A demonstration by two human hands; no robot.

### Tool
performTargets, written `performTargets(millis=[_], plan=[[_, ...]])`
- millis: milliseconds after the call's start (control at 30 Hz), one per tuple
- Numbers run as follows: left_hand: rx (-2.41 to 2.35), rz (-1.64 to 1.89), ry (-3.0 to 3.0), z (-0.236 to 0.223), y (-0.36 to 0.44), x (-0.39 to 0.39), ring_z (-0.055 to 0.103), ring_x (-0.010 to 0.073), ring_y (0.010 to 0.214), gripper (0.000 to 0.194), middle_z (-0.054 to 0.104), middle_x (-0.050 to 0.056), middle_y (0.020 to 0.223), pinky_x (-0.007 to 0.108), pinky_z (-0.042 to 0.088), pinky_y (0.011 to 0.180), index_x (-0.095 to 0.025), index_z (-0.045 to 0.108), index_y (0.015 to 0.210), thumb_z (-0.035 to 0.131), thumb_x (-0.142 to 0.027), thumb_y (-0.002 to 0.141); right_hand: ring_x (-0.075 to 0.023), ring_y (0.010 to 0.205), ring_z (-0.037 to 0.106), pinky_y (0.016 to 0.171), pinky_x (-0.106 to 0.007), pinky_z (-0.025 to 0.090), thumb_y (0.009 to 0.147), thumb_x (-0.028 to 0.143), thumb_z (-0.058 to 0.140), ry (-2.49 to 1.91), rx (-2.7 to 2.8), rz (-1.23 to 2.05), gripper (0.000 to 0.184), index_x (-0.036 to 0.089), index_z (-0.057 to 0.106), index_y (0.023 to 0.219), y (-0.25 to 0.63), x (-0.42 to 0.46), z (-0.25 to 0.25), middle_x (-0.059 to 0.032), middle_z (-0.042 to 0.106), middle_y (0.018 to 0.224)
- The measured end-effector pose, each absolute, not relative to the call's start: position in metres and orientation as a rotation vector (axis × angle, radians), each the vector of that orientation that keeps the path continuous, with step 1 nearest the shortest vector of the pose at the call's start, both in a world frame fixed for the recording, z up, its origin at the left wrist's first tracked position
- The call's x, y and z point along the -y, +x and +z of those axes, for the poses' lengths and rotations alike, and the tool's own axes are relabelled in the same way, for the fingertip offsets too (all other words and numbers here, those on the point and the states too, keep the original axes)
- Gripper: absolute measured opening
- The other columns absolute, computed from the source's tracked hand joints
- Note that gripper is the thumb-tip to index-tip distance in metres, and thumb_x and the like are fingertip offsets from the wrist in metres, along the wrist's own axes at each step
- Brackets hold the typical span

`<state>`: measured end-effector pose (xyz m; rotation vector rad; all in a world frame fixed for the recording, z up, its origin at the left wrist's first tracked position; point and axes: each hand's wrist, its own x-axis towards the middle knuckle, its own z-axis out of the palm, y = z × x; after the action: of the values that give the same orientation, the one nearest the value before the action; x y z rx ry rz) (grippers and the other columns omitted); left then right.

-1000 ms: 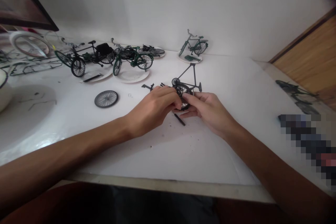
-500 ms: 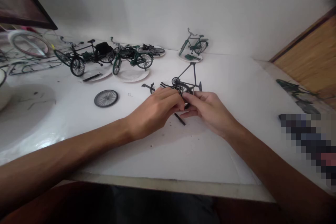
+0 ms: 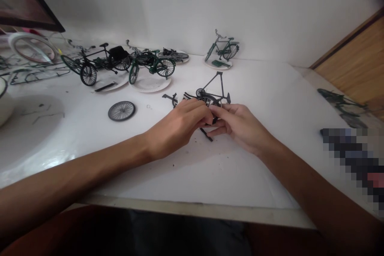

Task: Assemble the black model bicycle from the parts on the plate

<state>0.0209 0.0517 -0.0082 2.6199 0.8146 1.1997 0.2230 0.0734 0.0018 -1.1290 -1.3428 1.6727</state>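
Note:
Near the middle of the table, both my hands grip a black model bicycle frame (image 3: 222, 84) with one spoked wheel fitted. My left hand (image 3: 189, 118) is closed over the lower part of the frame and wheel, hiding much of it. Thumb and fingers of my right hand (image 3: 237, 122) pinch the same model by the wheel's right side. Under the hands lies a thin black strip (image 3: 206, 134). Small black parts (image 3: 170, 98) sit just behind my left hand. A loose spoked wheel (image 3: 121, 111) lies flat to the left.
Finished-looking model bicycles, one black (image 3: 90, 64) and one green (image 3: 153, 66), stand on paper plates at the back left. Another green model bicycle (image 3: 223, 46) is against the wall. A white ring-shaped object (image 3: 33, 48) and parts frames lie far left. A dark green model (image 3: 342, 102) is at right.
The view has shifted slightly. Both hands keep their grip on the model bicycle, with only a slight movement of the fingers.

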Motion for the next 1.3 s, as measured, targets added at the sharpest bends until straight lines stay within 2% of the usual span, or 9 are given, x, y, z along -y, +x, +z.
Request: performTargets(millis=[167, 400, 500, 600, 767, 900, 1000, 1167, 1300], plan=[[-0.809, 1.183, 2.627, -0.01, 0.021, -0.052, 0.056, 0.0132, 0.083, 0.017, 0.061, 0.003, 0.09, 0.026, 0.048, 0.078, -0.017, 0.057, 0.095, 0.051, 0.0, 0.096, -0.0212, 0.086, 0.077, 0.068, -0.03, 0.067, 0.09, 0.04, 0.074, -1.122, 1.332, 1.722, 0.026, 0.015, 0.077, 0.087, 0.223, -0.075, 0.001, -0.0106, 0.078, 0.097], [-0.717, 1.068, 2.736, -0.005, 0.02, -0.05, 0.052, 0.0145, 0.085, 0.025, 0.062, 0.004, 0.092, 0.03, 0.047, 0.082, -0.016, 0.056, 0.1, 0.045, 0.005, 0.095, -0.0175, 0.074, 0.075, 0.066, -0.028, 0.066, 0.087, 0.038, 0.077, -1.155, 1.303, 1.764, 0.022, 0.018, 0.077, 0.077, 0.222, -0.074, 0.002, -0.0058, 0.075, 0.078], [-0.693, 0.974, 2.84, -0.002, 0.018, -0.048, 0.051, 0.0162, 0.086, 0.024, 0.063, 0.006, 0.095, 0.032, 0.046, 0.083, -0.014, 0.057, 0.101, 0.04, 0.002, 0.099, -0.0142, 0.064, 0.07, 0.064, -0.029, 0.065, 0.085, 0.038, 0.078, -1.153, 1.307, 1.781, 0.023, 0.018, 0.077, 0.073, 0.22, -0.074, 0.003, -0.0033, 0.072, 0.07], [-0.698, 0.902, 2.993, 0.003, 0.016, -0.048, 0.052, 0.0181, 0.087, 0.025, 0.066, 0.008, 0.098, 0.034, 0.045, 0.081, -0.013, 0.059, 0.101, 0.036, -0.004, 0.103, -0.0149, 0.067, 0.071, 0.065, -0.028, 0.065, 0.085, 0.037, 0.078, -1.189, 1.334, 1.767, 0.024, 0.016, 0.077, 0.073, 0.219, -0.073, 0.005, -0.005, 0.073, 0.072], [-0.541, 0.887, 3.315, 0.014, 0.015, -0.049, 0.059, 0.0185, 0.087, 0.021, 0.072, 0.007, 0.097, 0.035, 0.047, 0.079, -0.012, 0.064, 0.106, 0.043, -0.009, 0.105, -0.0114, 0.061, 0.065, 0.057, -0.023, 0.058, 0.082, 0.035, 0.08, -1.154, 1.293, 1.835, 0.025, 0.016, 0.074, 0.068, 0.22, -0.07, 0.008, -0.0026, 0.069, 0.067], [-0.291, 0.931, 3.527, 0.018, 0.02, -0.046, 0.062, 0.0183, 0.082, 0.021, 0.07, 0.006, 0.086, 0.033, 0.046, 0.071, -0.013, 0.066, 0.085, 0.052, -0.01, 0.101, -0.0084, 0.053, 0.057, 0.046, -0.018, 0.048, 0.082, 0.036, 0.081, -1.103, 1.258, 1.98, 0.026, 0.016, 0.072, 0.066, 0.222, -0.07, 0.005, 0.0006, 0.063, 0.062], [-0.243, 0.921, 3.566, 0.019, 0.021, -0.044, 0.061, 0.0173, 0.078, 0.024, 0.068, 0.005, 0.081, 0.033, 0.044, 0.066, -0.014, 0.065, 0.079, 0.054, -0.01, 0.1, -0.008, 0.052, 0.056, 0.045, -0.018, 0.046, 0.082, 0.035, 0.081, -1.11, 1.251, 2.026, 0.027, 0.016, 0.071, 0.065, 0.224, -0.071, 0.002, 0.002, 0.06, 0.06], [-0.269, 0.879, 3.587, 0.019, 0.017, -0.046, 0.066, 0.0184, 0.085, 0.027, 0.072, 0.005, 0.087, 0.034, 0.049, 0.072, -0.018, 0.068, 0.087, 0.048, -0.011, 0.103, -0.0082, 0.055, 0.06, 0.051, -0.019, 0.053, 0.086, 0.035, 0.077, -1.052, 1.265, 2.053, 0.024, 0.017, 0.073, 0.07, 0.226, -0.071, 0.004, 0.002, 0.063, 0.063], [-0.436, 0.881, 3.381, 0.02, 0.008, -0.05, 0.07, 0.0217, 0.1, 0.022, 0.075, 0.009, 0.111, 0.037, 0.052, 0.08, -0.019, 0.066, 0.111, 0.045, -0.013, 0.105, -0.0101, 0.059, 0.066, 0.057, -0.02, 0.059, 0.089, 0.036, 0.074, -1.053, 1.275, 2.034, 0.023, 0.018, 0.078, 0.074, 0.227, -0.071, 0.007, 0.001, 0.067, 0.063]])
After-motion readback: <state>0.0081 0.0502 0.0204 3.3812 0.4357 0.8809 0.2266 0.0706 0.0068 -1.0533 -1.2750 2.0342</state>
